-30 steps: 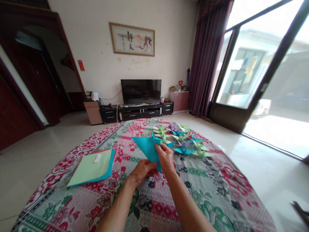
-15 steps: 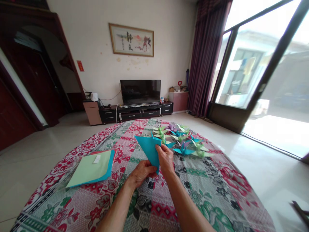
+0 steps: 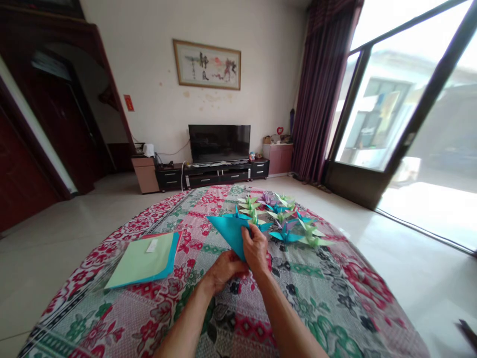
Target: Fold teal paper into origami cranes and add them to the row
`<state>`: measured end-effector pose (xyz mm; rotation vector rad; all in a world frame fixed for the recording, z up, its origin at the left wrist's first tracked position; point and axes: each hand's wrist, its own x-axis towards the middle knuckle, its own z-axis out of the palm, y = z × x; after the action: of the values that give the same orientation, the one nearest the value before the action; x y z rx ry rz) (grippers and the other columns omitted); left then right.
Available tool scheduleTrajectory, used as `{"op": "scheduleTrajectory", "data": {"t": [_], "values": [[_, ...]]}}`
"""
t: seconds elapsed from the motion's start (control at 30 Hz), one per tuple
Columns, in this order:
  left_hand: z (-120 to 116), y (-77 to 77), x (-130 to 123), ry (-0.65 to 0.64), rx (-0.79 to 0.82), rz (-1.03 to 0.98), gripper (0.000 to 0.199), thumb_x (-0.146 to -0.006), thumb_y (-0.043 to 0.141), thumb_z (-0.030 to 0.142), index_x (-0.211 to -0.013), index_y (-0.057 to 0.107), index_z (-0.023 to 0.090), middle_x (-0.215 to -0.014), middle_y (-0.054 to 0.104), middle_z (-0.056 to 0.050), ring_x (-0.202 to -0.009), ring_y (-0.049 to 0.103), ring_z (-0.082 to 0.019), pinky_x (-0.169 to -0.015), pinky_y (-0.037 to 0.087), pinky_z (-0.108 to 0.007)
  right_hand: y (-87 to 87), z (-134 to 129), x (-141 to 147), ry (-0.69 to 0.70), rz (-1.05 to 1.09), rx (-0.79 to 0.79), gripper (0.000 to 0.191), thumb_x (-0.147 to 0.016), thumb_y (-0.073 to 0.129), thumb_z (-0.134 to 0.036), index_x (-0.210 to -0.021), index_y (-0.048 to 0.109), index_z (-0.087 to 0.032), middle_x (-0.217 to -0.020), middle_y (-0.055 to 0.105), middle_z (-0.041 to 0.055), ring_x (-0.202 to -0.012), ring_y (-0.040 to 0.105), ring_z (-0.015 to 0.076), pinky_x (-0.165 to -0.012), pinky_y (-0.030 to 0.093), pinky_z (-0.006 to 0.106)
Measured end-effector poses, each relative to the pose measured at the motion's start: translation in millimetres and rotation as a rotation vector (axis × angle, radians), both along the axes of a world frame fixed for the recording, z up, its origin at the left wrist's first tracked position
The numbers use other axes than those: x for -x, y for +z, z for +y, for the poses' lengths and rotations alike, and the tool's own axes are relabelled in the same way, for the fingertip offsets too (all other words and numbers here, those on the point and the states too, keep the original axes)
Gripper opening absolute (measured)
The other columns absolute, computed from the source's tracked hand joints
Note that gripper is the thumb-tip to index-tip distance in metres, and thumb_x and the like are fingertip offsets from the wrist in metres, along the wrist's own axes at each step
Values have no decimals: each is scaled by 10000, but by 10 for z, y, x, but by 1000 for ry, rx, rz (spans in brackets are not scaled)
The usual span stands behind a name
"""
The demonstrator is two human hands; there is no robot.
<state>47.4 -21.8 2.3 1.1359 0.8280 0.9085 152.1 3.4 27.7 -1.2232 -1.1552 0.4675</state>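
Observation:
A folded blue sheet of paper (image 3: pixel 229 232) is held up above the table, its pointed corner toward the left. My right hand (image 3: pixel 255 247) pinches its right edge, thumb on the near face. At the lower corner my left hand (image 3: pixel 224 271) has its fingers closed on the paper; its fingertips are partly hidden. Just beyond the hands stand several folded paper cranes, among them a blue crane (image 3: pixel 286 233) and a green crane (image 3: pixel 312 235).
A stack of square paper (image 3: pixel 143 258), green on top with blue and red below, lies at the left with a small white piece (image 3: pixel 151 245) on it. A patterned cloth (image 3: pixel 160 318) covers the round table. Behind are a television (image 3: pixel 219 142) and low cabinets.
The blue paper has tipped and looks narrower, its lower corner now mostly hidden by my hands. Both hands have shifted slightly, and the view has moved a little.

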Motion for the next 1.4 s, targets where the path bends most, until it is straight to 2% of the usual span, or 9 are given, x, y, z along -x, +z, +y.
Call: {"op": "scheduleTrajectory", "data": {"t": [0.13, 0.3, 0.4, 0.5, 0.6, 0.7, 0.93, 1.23, 1.4], "values": [[36, 46, 94, 102, 28, -5, 300, -585, 718, 359, -746, 644, 118, -606, 627, -20, -550, 556, -116, -562, 415, -227, -25, 0, 14, -6, -58, -6, 347, -769, 486, -425, -890, 680, -164, -728, 663, 34, -618, 532, 162, -617, 407, 262], [63, 29, 72, 145, 22, 14, 325, -565, 739, 380, -697, 653, 96, -538, 621, -26, -493, 558, -118, -516, 403, -222, -3, -10, 43, 39, -54, 0, 328, -765, 508, -400, -911, 677, -161, -757, 662, 42, -661, 546, 169, -629, 411, 267], [86, 21, 85, 231, 43, 24, 331, -550, 750, 377, -685, 645, 94, -515, 626, -29, -476, 565, -126, -508, 421, -231, 20, 6, 4, 206, 85, 75, 426, -740, 558, -421, -1062, 612, -147, -706, 635, 21, -618, 524, 149, -559, 392, 246], [126, 23, 142, 360, 62, -3, 339, -539, 759, 377, -680, 631, 96, -543, 650, -46, -504, 592, -141, -517, 445, -239, 8, 19, -57, 404, 279, 234, 573, -684, 638, -451, -1160, 547, -145, -714, 628, 16, -594, 523, 132, -513, 379, 227], [168, 14, 187, 493, 66, -94, 351, -532, 767, 371, -706, 631, 99, -583, 664, -44, -537, 609, -140, -532, 464, -236, -51, 19, -76, 567, 428, 380, 531, -615, 712, -432, -1066, 601, -176, -808, 635, 27, -641, 556, 130, -538, 417, 232], [199, -9, 190, 571, 66, -154, 359, -524, 773, 367, -718, 638, 97, -606, 669, -40, -550, 616, -137, -529, 468, -230, -131, 23, -32, 668, 525, 428, 478, -560, 761, -384, -977, 625, -194, -787, 628, 1, -624, 558, 112, -549, 432, 229], [229, -58, 203, 616, 83, -130, 346, -510, 783, 350, -698, 649, 92, -610, 678, -51, -545, 627, -149, -501, 468, -229, -208, 42, 37, 622, 546, 354, 413, -497, 793, -330, -842, 631, -171, -683, 628, -27, -552, 521, 86, -536, 409, 215], [246, 43, 434, 674, 97, -130, 332, -498, 792, 334, -669, 623, 106, -571, 671, -46, -543, 637, -147, -468, 465, -206, -151, 43, -58, 630, 499, 367, 380, -507, 781, -312, -821, 634, -156, -615, 579, -40, -516, 467, 68, -516, 376, 208], [248, 20, 477, 639, 37, -100, 336, -517, 781, 366, -665, 628, 107, -575, 673, -42, -545, 632, -146, -501, 477, -219, -161, 37, -92, 660, 507, 385, 378, -515, 782, -316, -821, 634, -148, -612, 550, -42, -517, 447, 63, -504, 365, 200]]}}
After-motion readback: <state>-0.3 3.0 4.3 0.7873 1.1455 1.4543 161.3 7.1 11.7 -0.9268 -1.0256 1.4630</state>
